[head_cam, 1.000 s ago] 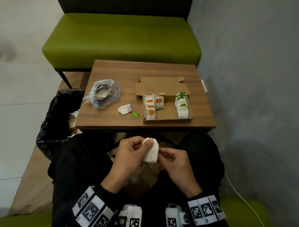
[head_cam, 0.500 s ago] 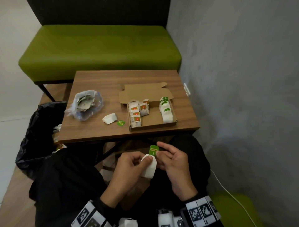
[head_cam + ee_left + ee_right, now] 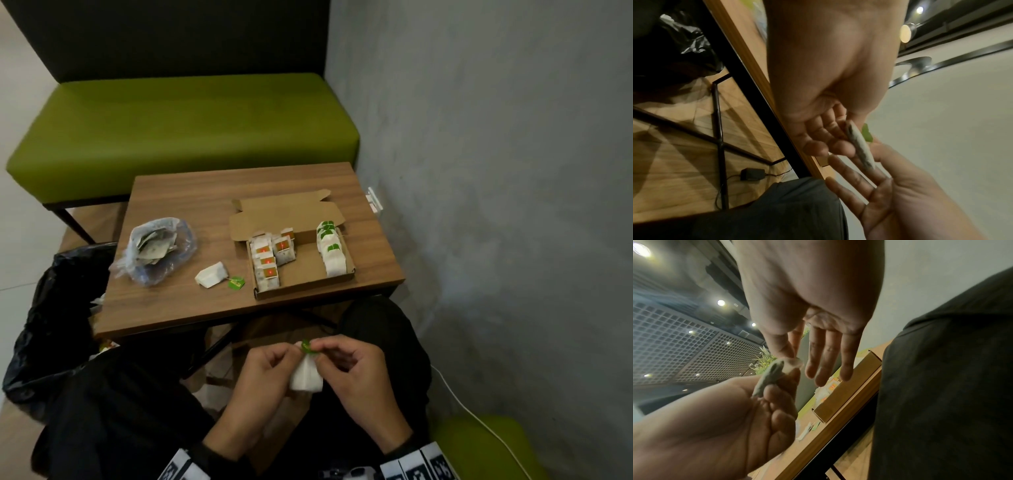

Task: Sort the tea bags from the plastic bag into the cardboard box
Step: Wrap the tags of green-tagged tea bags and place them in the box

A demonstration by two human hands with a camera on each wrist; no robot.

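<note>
Cardboard box (image 3: 337, 272) open on the wooden table (image 3: 191, 205), lid flap folded back: orange-tagged tea bags (image 3: 265, 263) packed along its left side, green-tagged tea bags (image 3: 329, 248) in a row along its right wall, bare floor between. Plastic bag (image 3: 156, 251) at table's left, crumpled wrappers inside. Loose tea bag (image 3: 211, 274) with green tag lies between bag and box. Over the lap, left hand (image 3: 262, 380) grips a white tea bag (image 3: 306, 378); right hand (image 3: 356, 373) pinches its green tag (image 3: 307, 346).
</note>
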